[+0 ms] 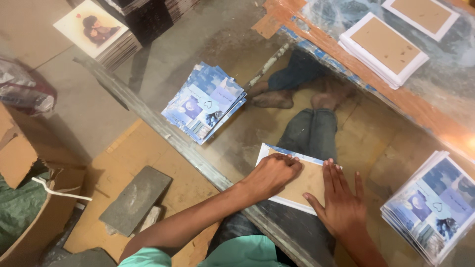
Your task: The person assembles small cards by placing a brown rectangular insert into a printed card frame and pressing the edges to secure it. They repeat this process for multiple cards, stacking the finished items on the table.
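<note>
A white-framed panel with a brown cardboard back (304,184) lies face down on the glass tabletop (237,133) in front of me. My left hand (271,174) presses on its left part, fingers curled at the upper edge. Flat on its right part lies my right hand (341,200), fingers spread and pointing away from me. Neither hand grips anything. A stack of blue printed picture sheets (204,103) sits to the upper left of the panel, and another such stack (435,207) lies to the right.
Two face-down framed panels (383,48) (420,14) rest at the far right on clear plastic. Legs and bare feet (277,99) show through the glass. Left of the table are cardboard boxes (20,158), a grey slab (136,200) and stacked frames with a picture (96,27).
</note>
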